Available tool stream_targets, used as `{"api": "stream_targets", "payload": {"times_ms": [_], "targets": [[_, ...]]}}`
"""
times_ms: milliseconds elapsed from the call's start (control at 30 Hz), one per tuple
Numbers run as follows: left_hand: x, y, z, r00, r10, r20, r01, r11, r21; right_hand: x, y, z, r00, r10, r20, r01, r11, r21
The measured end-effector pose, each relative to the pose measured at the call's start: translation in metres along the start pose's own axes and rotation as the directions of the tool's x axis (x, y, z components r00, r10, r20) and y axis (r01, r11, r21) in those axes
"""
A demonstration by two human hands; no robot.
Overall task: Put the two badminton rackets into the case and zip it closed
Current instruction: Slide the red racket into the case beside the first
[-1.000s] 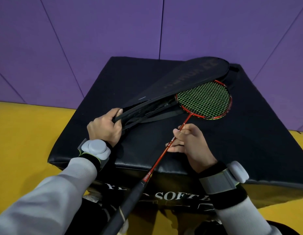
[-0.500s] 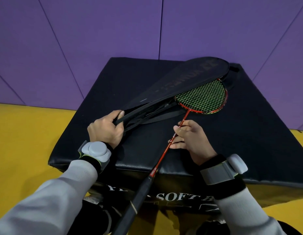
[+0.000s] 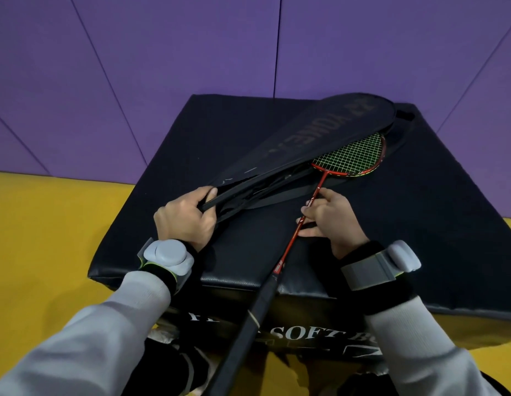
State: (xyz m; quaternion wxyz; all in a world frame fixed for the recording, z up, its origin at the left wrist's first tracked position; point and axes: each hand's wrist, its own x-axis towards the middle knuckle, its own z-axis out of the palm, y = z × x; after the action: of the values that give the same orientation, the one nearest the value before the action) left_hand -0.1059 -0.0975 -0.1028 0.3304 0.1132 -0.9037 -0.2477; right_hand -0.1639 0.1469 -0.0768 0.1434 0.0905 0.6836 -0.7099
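Note:
A long black racket case (image 3: 314, 138) lies diagonally on a black padded box (image 3: 420, 238). My left hand (image 3: 185, 218) grips the case's open narrow end and holds the flap up. A red racket (image 3: 350, 155) with yellow-green strings has its head partly under the lifted flap. My right hand (image 3: 331, 218) pinches its thin red shaft. Its black handle (image 3: 248, 324) sticks out over the box's front edge toward me. Dark shapes show inside the case opening; I cannot tell whether they are a second racket.
The black padded box stands on a yellow floor mat (image 3: 48, 252) against a purple padded wall (image 3: 191, 67). White lettering runs along the box's front face (image 3: 305, 335). Grey sensor bands sit on both wrists.
The red racket has slid up and to the right, its head going further under the case flap. My right hand moved forward along with the shaft. My left hand kept its grip.

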Motion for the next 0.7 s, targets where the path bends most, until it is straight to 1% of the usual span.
{"api": "stream_targets", "payload": {"times_ms": [133,200,333,400,567,700], "targets": [[0.0,0.0,0.0,1.0,-0.01,0.006,0.01,1.0,0.004,0.008,0.003,0.0,0.999,-0.02,-0.041,0.02,1.0,-0.018],[0.0,-0.001,0.001,1.0,-0.016,0.018,0.016,1.0,-0.001,0.013,0.005,-0.001,0.995,-0.044,-0.085,0.04,0.998,-0.046],[0.0,-0.001,0.002,1.0,-0.011,0.014,0.011,1.0,0.006,0.019,0.009,-0.007,0.965,-0.193,-0.176,0.156,0.966,-0.206],[0.0,-0.002,0.004,1.0,0.0,-0.009,0.0,1.0,0.011,0.02,0.01,-0.01,0.95,-0.241,-0.197,0.193,0.952,-0.237],[0.0,-0.003,0.004,1.0,0.003,0.005,-0.003,1.0,0.013,0.023,0.009,-0.011,0.943,-0.268,-0.195,0.231,0.953,-0.194],[0.0,-0.005,0.005,1.0,0.006,0.015,-0.006,1.0,0.001,0.019,0.007,-0.009,0.949,-0.265,-0.17,0.227,0.95,-0.212]]}}
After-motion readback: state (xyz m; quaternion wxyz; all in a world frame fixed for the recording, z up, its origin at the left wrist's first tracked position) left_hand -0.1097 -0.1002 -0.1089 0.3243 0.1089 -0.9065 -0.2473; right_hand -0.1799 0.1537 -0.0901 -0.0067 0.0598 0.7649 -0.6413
